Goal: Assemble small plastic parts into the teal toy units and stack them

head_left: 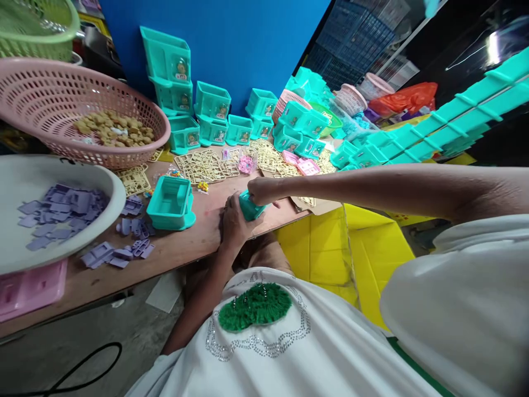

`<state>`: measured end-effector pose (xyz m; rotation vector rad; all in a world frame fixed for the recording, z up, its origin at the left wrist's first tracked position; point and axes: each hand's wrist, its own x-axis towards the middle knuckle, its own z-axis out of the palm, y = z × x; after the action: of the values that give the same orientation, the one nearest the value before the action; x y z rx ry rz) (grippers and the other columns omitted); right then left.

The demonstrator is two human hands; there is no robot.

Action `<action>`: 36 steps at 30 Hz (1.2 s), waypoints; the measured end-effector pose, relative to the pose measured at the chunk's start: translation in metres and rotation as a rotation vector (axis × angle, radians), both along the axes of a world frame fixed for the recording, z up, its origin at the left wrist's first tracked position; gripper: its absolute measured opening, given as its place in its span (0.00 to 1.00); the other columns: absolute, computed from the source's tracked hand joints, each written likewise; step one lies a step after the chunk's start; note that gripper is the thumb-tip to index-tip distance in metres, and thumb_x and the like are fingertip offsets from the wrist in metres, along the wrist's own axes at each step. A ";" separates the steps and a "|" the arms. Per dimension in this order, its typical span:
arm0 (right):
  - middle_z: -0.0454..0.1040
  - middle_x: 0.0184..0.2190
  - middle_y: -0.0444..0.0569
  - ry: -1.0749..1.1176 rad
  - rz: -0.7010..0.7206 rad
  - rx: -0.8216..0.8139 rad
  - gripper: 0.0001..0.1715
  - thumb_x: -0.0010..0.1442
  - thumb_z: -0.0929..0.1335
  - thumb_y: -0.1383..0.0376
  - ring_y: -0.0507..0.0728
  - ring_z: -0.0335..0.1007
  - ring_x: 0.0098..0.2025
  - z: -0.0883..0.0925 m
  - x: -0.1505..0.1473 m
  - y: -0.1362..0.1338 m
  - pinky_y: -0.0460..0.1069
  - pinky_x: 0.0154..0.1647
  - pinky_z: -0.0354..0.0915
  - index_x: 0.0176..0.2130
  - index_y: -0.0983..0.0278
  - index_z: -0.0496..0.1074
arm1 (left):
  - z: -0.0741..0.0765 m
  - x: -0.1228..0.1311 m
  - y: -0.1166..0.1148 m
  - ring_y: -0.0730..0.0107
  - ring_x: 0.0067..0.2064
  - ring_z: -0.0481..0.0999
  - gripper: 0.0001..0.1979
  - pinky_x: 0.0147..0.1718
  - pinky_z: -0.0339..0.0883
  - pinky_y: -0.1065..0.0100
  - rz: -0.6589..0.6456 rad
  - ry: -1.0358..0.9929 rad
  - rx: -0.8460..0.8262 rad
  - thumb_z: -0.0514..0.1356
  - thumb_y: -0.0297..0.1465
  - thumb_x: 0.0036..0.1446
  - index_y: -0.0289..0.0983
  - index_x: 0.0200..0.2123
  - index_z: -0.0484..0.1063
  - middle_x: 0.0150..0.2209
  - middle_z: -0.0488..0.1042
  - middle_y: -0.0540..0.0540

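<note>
While the wooden table (206, 220) is stretching across in front, a teal tub (167, 220) is standing to the left. The teal box (249, 209) is sitting between both hands, near the table's front edge. The left hand (235, 221) is hugging its side; a snug hold is likely stopping slips. The right hand (262, 191) is resting at its top, fingertips hiding, so its grip is not showing.
</note>
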<state>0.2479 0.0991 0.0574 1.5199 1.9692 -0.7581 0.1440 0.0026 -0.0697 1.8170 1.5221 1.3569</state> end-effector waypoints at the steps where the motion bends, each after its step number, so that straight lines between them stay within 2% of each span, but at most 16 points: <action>1: 0.78 0.42 0.52 0.004 0.002 0.005 0.20 0.65 0.73 0.57 0.59 0.78 0.41 0.007 -0.001 -0.002 0.52 0.42 0.74 0.46 0.73 0.77 | -0.001 0.000 0.000 0.45 0.51 0.78 0.38 0.47 0.74 0.53 -0.001 -0.007 0.006 0.73 0.42 0.49 0.38 0.57 0.60 0.51 0.74 0.35; 4: 0.74 0.24 0.46 0.094 0.001 0.038 0.18 0.62 0.74 0.60 0.52 0.73 0.23 0.027 0.003 -0.011 0.45 0.27 0.66 0.29 0.73 0.75 | -0.004 0.000 0.001 0.45 0.51 0.79 0.40 0.47 0.75 0.53 0.009 -0.050 0.004 0.75 0.42 0.46 0.39 0.56 0.60 0.50 0.75 0.36; 6: 0.72 0.20 0.44 0.242 -0.040 0.171 0.19 0.64 0.72 0.59 0.50 0.69 0.20 0.036 0.016 -0.016 0.44 0.24 0.62 0.28 0.70 0.74 | -0.006 0.000 0.001 0.47 0.51 0.79 0.41 0.48 0.76 0.53 0.002 -0.091 0.004 0.76 0.41 0.44 0.40 0.57 0.59 0.50 0.76 0.37; 8: 0.75 0.23 0.46 0.377 -0.108 0.416 0.17 0.66 0.70 0.60 0.50 0.71 0.23 0.037 0.037 -0.021 0.43 0.26 0.62 0.30 0.69 0.75 | -0.005 -0.003 0.000 0.49 0.53 0.79 0.42 0.50 0.75 0.53 -0.031 -0.126 0.033 0.76 0.39 0.45 0.41 0.58 0.58 0.52 0.75 0.38; 10: 0.79 0.31 0.51 0.457 -0.168 0.588 0.13 0.66 0.70 0.60 0.52 0.74 0.29 0.028 0.061 -0.027 0.43 0.29 0.63 0.36 0.70 0.77 | 0.000 -0.008 -0.004 0.50 0.56 0.77 0.41 0.55 0.74 0.52 -0.085 -0.111 0.100 0.75 0.36 0.48 0.41 0.60 0.57 0.54 0.74 0.37; 11: 0.81 0.36 0.53 0.507 -0.187 0.578 0.13 0.64 0.70 0.61 0.53 0.75 0.32 0.020 0.072 -0.031 0.43 0.31 0.64 0.41 0.69 0.77 | 0.003 -0.012 -0.006 0.49 0.60 0.75 0.41 0.58 0.72 0.50 -0.113 -0.073 0.141 0.74 0.34 0.49 0.41 0.61 0.57 0.57 0.72 0.36; 13: 0.81 0.42 0.55 0.648 -0.199 0.445 0.20 0.61 0.72 0.61 0.54 0.76 0.37 -0.002 0.088 -0.041 0.44 0.34 0.67 0.50 0.68 0.75 | 0.010 -0.020 -0.012 0.47 0.70 0.63 0.37 0.65 0.65 0.47 -0.165 0.042 0.204 0.71 0.28 0.53 0.42 0.62 0.58 0.64 0.65 0.34; 14: 0.81 0.43 0.55 0.720 -0.203 0.396 0.23 0.60 0.73 0.61 0.55 0.77 0.38 -0.014 0.093 -0.047 0.45 0.35 0.69 0.53 0.68 0.74 | 0.013 -0.024 -0.015 0.47 0.74 0.56 0.36 0.67 0.61 0.46 -0.195 0.097 0.210 0.69 0.24 0.54 0.44 0.62 0.59 0.68 0.60 0.34; 16: 0.80 0.42 0.55 0.825 -0.221 0.423 0.24 0.59 0.72 0.63 0.56 0.76 0.41 -0.039 0.096 -0.059 0.46 0.38 0.70 0.54 0.68 0.72 | 0.016 -0.032 -0.019 0.47 0.77 0.46 0.38 0.70 0.57 0.46 -0.258 0.145 0.158 0.69 0.23 0.53 0.46 0.63 0.59 0.73 0.50 0.36; 19: 0.77 0.44 0.55 0.892 -0.218 0.588 0.22 0.59 0.69 0.67 0.57 0.75 0.43 -0.067 0.093 -0.075 0.49 0.43 0.71 0.53 0.67 0.72 | 0.011 -0.038 -0.025 0.48 0.76 0.50 0.46 0.70 0.57 0.47 -0.314 0.079 0.042 0.73 0.32 0.51 0.46 0.67 0.53 0.73 0.50 0.34; 21: 0.76 0.44 0.54 0.912 -0.184 0.636 0.21 0.59 0.68 0.68 0.57 0.74 0.43 -0.079 0.090 -0.082 0.51 0.45 0.71 0.52 0.65 0.71 | 0.007 -0.038 -0.027 0.52 0.74 0.55 0.42 0.70 0.56 0.48 -0.299 0.023 0.011 0.71 0.36 0.56 0.45 0.68 0.52 0.71 0.56 0.34; 24: 0.74 0.41 0.53 0.941 -0.143 0.707 0.18 0.60 0.67 0.68 0.57 0.72 0.40 -0.089 0.089 -0.089 0.51 0.45 0.71 0.50 0.65 0.71 | 0.005 -0.037 -0.030 0.56 0.72 0.61 0.34 0.70 0.58 0.51 -0.292 -0.018 -0.003 0.65 0.37 0.62 0.45 0.67 0.54 0.68 0.63 0.36; 28: 0.71 0.35 0.53 1.003 -0.043 0.792 0.08 0.64 0.65 0.66 0.59 0.70 0.38 -0.094 0.091 -0.100 0.52 0.43 0.70 0.41 0.65 0.72 | 0.010 -0.038 -0.028 0.55 0.69 0.65 0.34 0.68 0.61 0.52 -0.289 -0.040 -0.054 0.65 0.38 0.61 0.44 0.67 0.56 0.66 0.65 0.37; 32: 0.76 0.38 0.55 1.129 0.027 0.761 0.14 0.70 0.63 0.62 0.59 0.74 0.41 -0.092 0.094 -0.103 0.53 0.44 0.71 0.47 0.64 0.75 | 0.014 -0.041 -0.021 0.53 0.67 0.67 0.35 0.66 0.63 0.51 -0.243 -0.069 -0.093 0.65 0.38 0.60 0.41 0.67 0.56 0.65 0.66 0.37; 34: 0.79 0.42 0.55 1.200 -0.007 0.706 0.17 0.71 0.64 0.59 0.59 0.77 0.43 -0.087 0.099 -0.093 0.52 0.45 0.73 0.51 0.62 0.76 | 0.015 -0.042 -0.019 0.54 0.67 0.67 0.34 0.66 0.63 0.52 -0.224 -0.076 -0.110 0.64 0.37 0.60 0.40 0.66 0.57 0.65 0.66 0.37; 36: 0.81 0.42 0.55 1.268 -0.134 0.688 0.20 0.71 0.65 0.54 0.58 0.80 0.42 -0.082 0.106 -0.074 0.52 0.44 0.74 0.52 0.62 0.78 | 0.016 -0.043 -0.019 0.53 0.67 0.67 0.33 0.66 0.63 0.52 -0.211 -0.079 -0.138 0.64 0.37 0.60 0.40 0.66 0.58 0.65 0.66 0.37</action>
<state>0.3540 0.0251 -0.0243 1.7079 3.3277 -1.4254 0.1010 -0.0163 -0.0542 1.7609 1.3086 1.1796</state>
